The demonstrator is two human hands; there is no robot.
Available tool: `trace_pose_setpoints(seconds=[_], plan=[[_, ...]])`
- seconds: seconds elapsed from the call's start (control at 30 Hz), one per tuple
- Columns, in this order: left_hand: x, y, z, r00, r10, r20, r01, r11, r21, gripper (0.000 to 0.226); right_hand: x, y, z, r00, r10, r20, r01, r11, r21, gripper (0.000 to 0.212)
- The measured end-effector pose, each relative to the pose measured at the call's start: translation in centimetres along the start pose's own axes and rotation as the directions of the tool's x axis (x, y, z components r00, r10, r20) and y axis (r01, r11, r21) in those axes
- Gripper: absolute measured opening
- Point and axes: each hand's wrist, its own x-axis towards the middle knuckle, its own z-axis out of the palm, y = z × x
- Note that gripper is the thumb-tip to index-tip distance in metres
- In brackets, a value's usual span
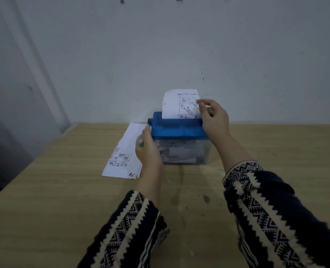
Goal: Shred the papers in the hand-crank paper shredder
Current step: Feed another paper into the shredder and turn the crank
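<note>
**CAUTION: SKEWED FEED, JAM AND FINGER PROXIMITY AT THE SLOT**

The sheet (176, 105) stood upright in the feed slot of the shredder (177, 128), which sat toward the far side of the surface (63, 190), near the wall. The sheet's top curled backward, unsupported.

Your right hand (214, 118) pinched the sheet's right edge between thumb and fingers (202, 107), just above the blue housing. Your left hand (148, 149) was curled around the crank (149, 121) at the shredder's left end. Motion blur hid the exact placement of those fingers.

Probable faults from this position:

1. **Skew.** You held the sheet by one edge only. Uneven pull could have drawn it in crooked, then creased or torn it.
2. **Pinch.** Your right fingers were close to the slot. Following the sheet downward would have brought them to the cutters.
3. **Shift.** Whether your right palm braced the housing could not be told. Unbraced, crank force could have slid or tipped the unit.
4. **Jam.** The clear bin (181, 151) already held a good deal of shredded paper. Further strips could have backed up under the cutters.
5. **Scatter.** The stack of papers (121, 153) lay just beside the crank side. Your turning hand could have brushed the stack and displaced it.
</note>
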Motion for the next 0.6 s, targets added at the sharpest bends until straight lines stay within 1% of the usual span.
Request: trace_pose_setpoints(seconds=[0.03, 0.1, 0.13, 0.17, 0.23, 0.3, 0.37, 0.43, 0.5, 0.6], plan=[[0.0, -0.4, -0.7, 1.0, -0.003, 0.022, 0.003, 1.0, 0.017, 0.044, 0.0, 0.0, 0.1, 1.0, 0.002, 0.001, -0.002, 1.0, 0.006, 0.022], [0.5, -1.0, -1.8, 0.993, -0.004, 0.119, 0.002, 1.0, 0.016, 0.056, 0.1, 0.0, 0.1, 1.0, -0.005, 0.007, 0.005, 1.0, 0.009, 0.022], [0.8, -1.1, -2.0, 0.988, -0.002, 0.157, -0.001, 1.0, 0.019, 0.054, 0.1, 0.1, 0.1, 1.0, -0.011, 0.011, 0.011, 1.0, 0.009, 0.022], [1.1, -1.1, -2.2, 0.986, 0.002, 0.168, -0.007, 1.0, 0.029, 0.047, 0.1, 0.2, 0.1, 1.0, -0.013, 0.015, 0.013, 1.0, 0.012, 0.022], [1.1, -1.1, -2.2, 0.989, -0.005, 0.151, 0.0, 0.999, 0.036, 0.03, 0.2, 0.3, 0.2, 1.0, -0.012, 0.017, 0.011, 1.0, 0.02, 0.02], [1.1, -1.3, -2.3, 0.992, -0.031, 0.121, 0.027, 0.999, 0.028, 0.02, 0.2, 0.3, 0.2, 1.0, -0.012, 0.01, 0.011, 1.0, 0.023, 0.018], [1.2, -1.4, -2.6, 0.991, -0.066, 0.121, 0.069, 0.997, -0.022, 0.021, 0.2, 0.2, 0.1, 1.0, -0.014, 0.007, 0.014, 1.0, 0.021, 0.019], [1.6, -1.7, -2.6, 0.989, -0.095, 0.114, 0.102, 0.994, -0.051, 0.032, 0.2, 0.2, 0.0, 1.0, -0.013, 0.013, 0.013, 1.0, 0.016, 0.019], [1.7, -2.0, -2.6, 0.991, -0.129, 0.028, 0.129, 0.992, -0.006, 0.037, 0.1, 0.2, -0.1, 0.999, -0.005, 0.033, 0.004, 1.0, 0.021, 0.019], [2.2, -2.2, -2.0, 0.969, -0.147, -0.197, 0.185, 0.964, 0.19, 0.038, 0.0, 0.2, -0.2, 0.998, 0.0, 0.056, -0.001, 1.0, 0.028, 0.02]])
